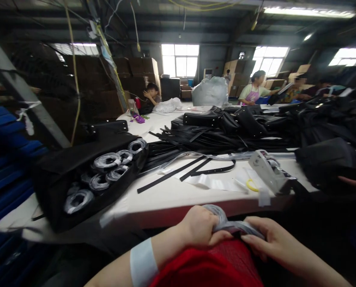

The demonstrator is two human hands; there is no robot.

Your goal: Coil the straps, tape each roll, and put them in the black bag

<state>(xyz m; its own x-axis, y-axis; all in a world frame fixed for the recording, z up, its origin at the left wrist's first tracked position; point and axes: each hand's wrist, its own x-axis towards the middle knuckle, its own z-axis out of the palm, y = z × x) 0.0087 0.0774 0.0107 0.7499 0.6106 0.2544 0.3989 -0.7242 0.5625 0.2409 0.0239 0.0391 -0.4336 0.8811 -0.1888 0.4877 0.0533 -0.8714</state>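
Note:
In the head view, my left hand [199, 226] is closed around a looped bundle of shiny grey cord [218, 214], just in front of the table edge. My right hand [263, 239] pinches the other end of this bundle between thumb and fingers. The cord bends between both hands above the red cloth [192, 267] on my lap. To the left, a large black bag [61, 167] lies with its mouth facing me, and several similar grey coils [107, 160] with white bands sit in it.
The white table [154, 195] carries loose black straps [172, 174], a pile of black bags [198, 119] and a white dispenser-like box [266, 171]. Blue stacked crates or slats [7, 159] stand left. A co-worker's hand [354, 181] shows at right; other people sit farther back.

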